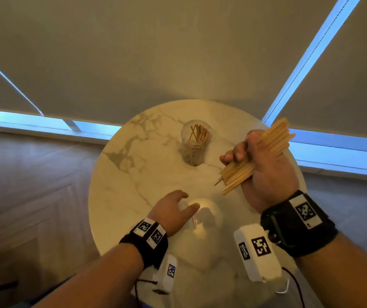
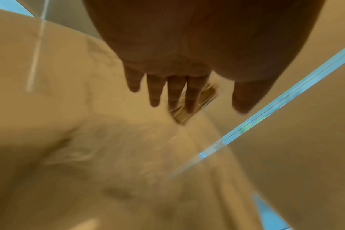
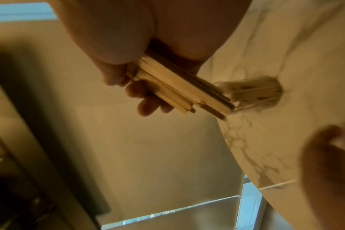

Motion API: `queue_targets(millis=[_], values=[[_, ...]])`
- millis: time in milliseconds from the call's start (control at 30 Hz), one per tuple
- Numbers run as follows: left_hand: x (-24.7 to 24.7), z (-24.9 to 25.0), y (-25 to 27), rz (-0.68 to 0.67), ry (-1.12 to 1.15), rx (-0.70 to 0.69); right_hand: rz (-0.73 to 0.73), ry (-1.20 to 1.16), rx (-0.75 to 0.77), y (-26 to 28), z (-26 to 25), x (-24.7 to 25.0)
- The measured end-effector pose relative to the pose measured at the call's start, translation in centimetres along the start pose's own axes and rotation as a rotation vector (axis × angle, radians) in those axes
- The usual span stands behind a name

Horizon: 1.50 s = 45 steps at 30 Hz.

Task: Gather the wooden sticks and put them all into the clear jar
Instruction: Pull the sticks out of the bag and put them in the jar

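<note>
1. Right of centre in the head view, clenched round a thick bundle of wooden sticks [image 1: 267,145]: right hand [image 1: 264,172], raised off the table [image 1: 133,185]; bundle slanted, poking out both sides of the fist, ragged at the lower end.
2. Low at centre: left hand [image 1: 171,210], fingers released and spread, thumb at the rim of the clear jar [image 1: 204,215]; touching or just short of it, cannot tell; apparently nothing inside, though hard to judge through the glare.
3. Probably at the point of steadying the jar before loading; grip the wall, not the mouth; keep the thumb off the opening.
4. Level the ragged ends first with a tap on the table; turn the bundle upright over the mouth; lower rather than drop; feed in two lots if too thick; likely to splay and tip a light jar otherwise.
5. Upper centre of the table: second jar [image 1: 196,147], upright, holding thin sticks; well apart from both hands; possibly the intended one instead, so check before loading.
6. Surface: round top, pale marble pattern with brown veins, glossy; probably slippery under a light jar; no loose sticks seen on it.
7. Room: grey blinds [image 1: 178,52] drawn across the upper frame; blue daylight in strips along their edges; wooden floor [image 1: 33,174] at left.
</note>
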<state>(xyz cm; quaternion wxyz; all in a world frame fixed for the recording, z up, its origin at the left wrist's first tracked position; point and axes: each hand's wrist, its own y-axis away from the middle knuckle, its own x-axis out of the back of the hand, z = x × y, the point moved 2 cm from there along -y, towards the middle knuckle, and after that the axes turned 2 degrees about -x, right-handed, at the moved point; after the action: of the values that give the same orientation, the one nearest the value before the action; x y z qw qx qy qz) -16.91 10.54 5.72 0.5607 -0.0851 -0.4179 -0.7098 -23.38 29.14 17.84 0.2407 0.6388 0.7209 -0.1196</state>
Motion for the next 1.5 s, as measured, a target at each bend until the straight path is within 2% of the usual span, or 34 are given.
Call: queue_targets(millis=[33,67,133,167,200,267,367,467,567,700,767,800,833,900,967,1033,1167,1233,1333,1400,1500], values=[[1.0,1.4,0.2,0.028,0.242,-0.015,-0.029,0.034,0.029,-0.4,0.0,-0.9],[1.8,2.8,0.3,0.013,0.602,0.001,-0.064,0.067,0.063,-0.7,0.0,-1.9],[3.0,5.6,0.7,-0.183,1.350,0.053,-0.151,0.140,0.132,-1.4,0.0,-3.8],[3.6,6.6,0.7,-0.264,1.580,0.069,-0.200,0.179,0.153,-1.6,0.3,-4.6],[4.2,7.5,0.8,-0.294,1.706,0.076,-0.248,0.212,0.160,-1.9,0.6,-5.4],[5.1,8.3,0.4,-0.286,1.777,0.018,-0.311,0.263,0.142,-2.2,1.2,-6.4],[5.1,8.3,-0.5,-0.267,1.770,-0.005,-0.310,0.352,0.132,-2.9,1.8,-6.6],[5.5,8.3,-0.9,-0.240,1.730,0.045,-0.265,0.529,0.188,-3.3,2.5,-6.4],[5.7,8.1,-1.3,-0.226,1.703,0.022,-0.261,0.704,0.212,-3.3,3.6,-6.5],[5.3,7.0,-2.5,-0.161,1.753,0.092,-0.247,0.938,0.272,-3.5,4.3,-6.3],[5.3,6.5,-3.0,-0.161,1.726,0.105,-0.210,1.039,0.288,-3.7,4.5,-6.2],[5.5,6.3,-3.1,-0.203,1.712,0.092,-0.203,1.086,0.295,-3.9,4.6,-6.2],[5.7,6.5,-3.2,-0.284,1.729,0.082,-0.198,1.117,0.306,-3.9,4.6,-6.2],[6.6,6.9,-3.8,-0.333,1.649,0.071,-0.183,1.105,0.353,-4.2,4.3,-6.4],[7.5,7.4,-4.4,-0.271,1.606,0.039,-0.153,1.028,0.412,-4.5,3.9,-6.4],[7.2,7.3,-5.8,-0.207,1.596,0.071,-0.098,0.998,0.451,-5.1,3.8,-6.2],[7.8,6.8,-7.7,-0.002,1.300,0.157,0.071,0.932,0.405,-7.3,3.7,-5.4],[8.5,5.7,-9.5,0.132,1.090,0.081,0.181,0.876,0.341,-8.7,3.4,-4.3],[9.9,3.5,-12.2,0.341,0.534,-0.147,0.325,0.884,0.285,-11.4,3.3,-2.0],[10.7,2.9,-13.5,0.358,0.240,-0.289,0.404,0.842,0.281,-13.5,3.5,-0.9],[11.1,2.9,-15.8,0.201,-0.021,-0.366,0.433,0.889,0.272,-16.2,5.2,-0.3]])
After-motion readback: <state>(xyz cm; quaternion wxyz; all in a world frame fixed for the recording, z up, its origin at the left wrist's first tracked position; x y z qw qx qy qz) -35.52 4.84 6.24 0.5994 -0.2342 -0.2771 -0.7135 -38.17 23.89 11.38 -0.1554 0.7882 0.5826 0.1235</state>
